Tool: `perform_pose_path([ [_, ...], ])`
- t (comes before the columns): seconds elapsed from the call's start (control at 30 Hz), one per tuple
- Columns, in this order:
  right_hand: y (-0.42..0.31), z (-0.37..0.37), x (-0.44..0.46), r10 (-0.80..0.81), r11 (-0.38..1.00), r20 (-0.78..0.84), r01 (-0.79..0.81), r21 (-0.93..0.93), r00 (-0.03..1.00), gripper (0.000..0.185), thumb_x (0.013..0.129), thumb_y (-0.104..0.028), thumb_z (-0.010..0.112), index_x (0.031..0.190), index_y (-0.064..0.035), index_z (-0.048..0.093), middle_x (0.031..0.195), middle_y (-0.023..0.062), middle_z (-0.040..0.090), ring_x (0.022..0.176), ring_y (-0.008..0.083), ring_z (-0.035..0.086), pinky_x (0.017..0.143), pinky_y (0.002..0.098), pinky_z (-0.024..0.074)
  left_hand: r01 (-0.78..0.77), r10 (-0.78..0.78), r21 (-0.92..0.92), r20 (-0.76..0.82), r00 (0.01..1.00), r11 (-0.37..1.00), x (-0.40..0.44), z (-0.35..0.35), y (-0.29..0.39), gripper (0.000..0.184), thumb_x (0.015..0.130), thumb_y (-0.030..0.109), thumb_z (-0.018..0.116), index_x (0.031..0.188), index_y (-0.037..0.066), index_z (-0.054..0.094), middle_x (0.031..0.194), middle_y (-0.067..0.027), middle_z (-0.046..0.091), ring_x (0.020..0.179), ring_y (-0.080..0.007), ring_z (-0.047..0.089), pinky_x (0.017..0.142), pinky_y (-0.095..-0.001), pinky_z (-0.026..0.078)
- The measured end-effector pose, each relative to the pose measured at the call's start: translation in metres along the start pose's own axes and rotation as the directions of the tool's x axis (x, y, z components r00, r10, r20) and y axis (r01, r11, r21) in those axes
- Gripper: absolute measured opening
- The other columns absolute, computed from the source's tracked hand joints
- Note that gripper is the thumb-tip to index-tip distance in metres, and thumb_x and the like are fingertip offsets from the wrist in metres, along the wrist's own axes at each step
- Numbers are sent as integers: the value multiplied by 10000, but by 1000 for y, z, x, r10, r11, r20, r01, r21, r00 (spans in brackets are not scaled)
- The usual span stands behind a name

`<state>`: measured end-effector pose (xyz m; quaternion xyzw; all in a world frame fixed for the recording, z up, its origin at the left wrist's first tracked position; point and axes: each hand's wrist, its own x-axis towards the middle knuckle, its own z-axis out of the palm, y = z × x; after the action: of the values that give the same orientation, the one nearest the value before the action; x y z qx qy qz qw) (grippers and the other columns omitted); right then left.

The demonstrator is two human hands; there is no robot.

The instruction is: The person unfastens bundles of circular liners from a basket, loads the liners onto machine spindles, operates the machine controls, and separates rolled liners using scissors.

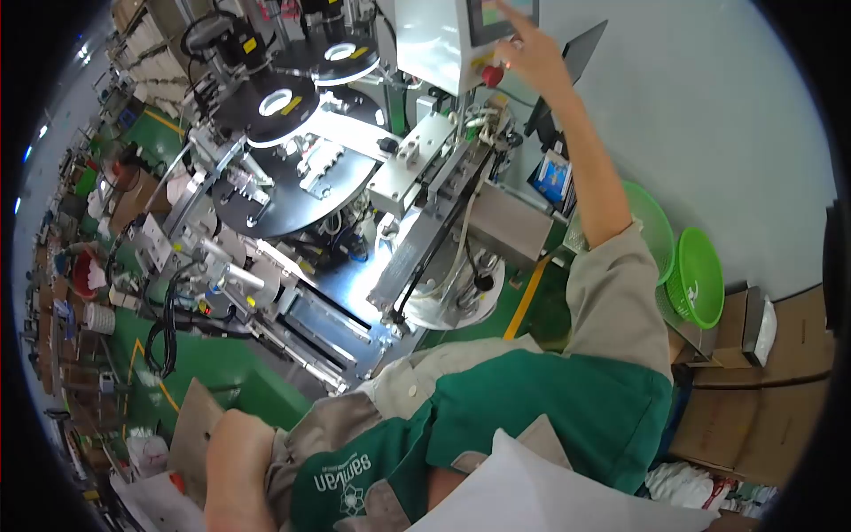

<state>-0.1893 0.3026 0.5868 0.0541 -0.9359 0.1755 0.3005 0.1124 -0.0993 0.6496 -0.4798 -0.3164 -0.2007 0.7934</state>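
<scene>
My right hand [534, 60] is raised at the control box [433, 46] of a machine. Its index finger stretches up to the touchscreen [484, 25]; whether the fingertip presses the glass, I cannot tell. The other fingers are partly bent, and nothing is held in them. Just below the hand is a red push button [492, 77] on the box. Only the bare left forearm [238, 461] shows at the lower left, and my left hand lies outside the view.
The machine has a dark round plate [297, 191] under two ring lights and a metal rail [425, 230]. Green plastic baskets [700, 279] stand at the right, near cardboard boxes [753, 417]. Cables [164, 328] hang at the machine's left side.
</scene>
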Motion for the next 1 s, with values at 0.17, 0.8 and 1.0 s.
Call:
perform_pose_path([
  [0.17,-75,-23,-100,116,312,143,-173,934,983,462,882,-149,527,1323,-50,431,779,-18,577,581,18,462,479,166,335,201,-199,145,-28,980,969,-73,-27,22,309,937,365,419,1045,102,539,971,-77,560,772,-224,594,650,-346,509],
  [0.8,-440,219,-386,-412,51,858,-933,357,306,347,979,-285,423,1226,-78,550,854,-32,562,689,40,480,557,183,376,577,-623,239,-241,-744,-781,-157,-304,145,317,877,108,617,1169,3,552,1089,-75,586,994,-140,567,813,-269,475],
  [1.0,-584,244,-449,-345,273,836,-806,525,427,398,992,-306,406,1282,-40,463,841,15,555,706,82,496,634,233,451,520,-636,390,-281,-719,-760,-124,-451,131,265,788,66,690,1040,3,639,974,-61,648,915,-136,605,774,-266,488],
])
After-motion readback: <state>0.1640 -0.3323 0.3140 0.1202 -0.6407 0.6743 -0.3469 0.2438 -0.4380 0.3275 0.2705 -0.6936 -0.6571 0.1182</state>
